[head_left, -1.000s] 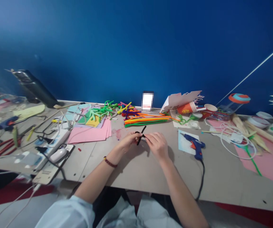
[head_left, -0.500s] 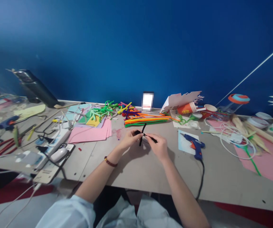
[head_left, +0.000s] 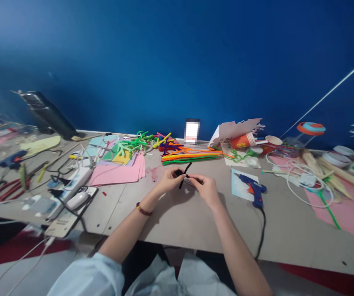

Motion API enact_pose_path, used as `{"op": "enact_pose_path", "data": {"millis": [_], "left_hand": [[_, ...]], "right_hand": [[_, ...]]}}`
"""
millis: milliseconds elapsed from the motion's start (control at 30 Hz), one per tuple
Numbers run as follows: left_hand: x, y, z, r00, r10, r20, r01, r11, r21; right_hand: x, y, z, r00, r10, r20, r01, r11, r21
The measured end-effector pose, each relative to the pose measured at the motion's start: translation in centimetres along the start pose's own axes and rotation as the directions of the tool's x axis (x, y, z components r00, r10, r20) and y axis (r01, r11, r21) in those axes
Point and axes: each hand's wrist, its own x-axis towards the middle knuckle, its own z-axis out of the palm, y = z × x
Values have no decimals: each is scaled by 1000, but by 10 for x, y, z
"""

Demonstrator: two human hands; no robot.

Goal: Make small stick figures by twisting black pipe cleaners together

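Your grip is pinched nearly closed on both sides: your left hand and right hand hold crossing black fuzzy stems between them, over the bench, nearer you than the orange and green bundle. If either pinch loosens, or they pull unevenly, the crossing could slip apart or kink

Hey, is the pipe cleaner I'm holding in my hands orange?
No, the pipe cleaner pinched between your left hand and right hand is black; orange ones lie behind on the table.
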Motion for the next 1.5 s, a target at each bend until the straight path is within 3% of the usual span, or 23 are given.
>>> {"op": "enact_pose_path", "data": {"millis": [100,300,500,733,900,1000,1133,1333,1500], "left_hand": [[1,-5,0,1000,-10,7,10,999,-33],[1,-6,0,998,-58,10,59,997,-47],[1,-4,1,996,-84,-4,84,995,-56],[1,-2,2,996,-87,9,88,995,-54],[1,-4,2,998,-59,18,59,998,-15],[0,-4,2,999,-35,41,35,999,11],[-2,1,1,994,-49,98,45,998,44],[-3,5,-1,989,-64,133,63,998,15],[-1,1,-4,979,-161,128,180,971,-158]], "right_hand": [[-3,-4,0,986,-168,-8,163,967,-198],[-1,1,1,897,-437,65,408,761,-504],[0,8,1,852,-509,123,477,657,-585],[0,9,1,869,-475,141,465,685,-561],[-1,1,-1,936,-341,92,347,840,-418],[-2,-3,-3,977,-192,88,209,940,-268],[-1,-2,-4,996,4,93,4,996,-85],[1,1,-4,954,268,137,-290,939,182],[2,-4,-5,920,307,245,-385,826,411]]}}
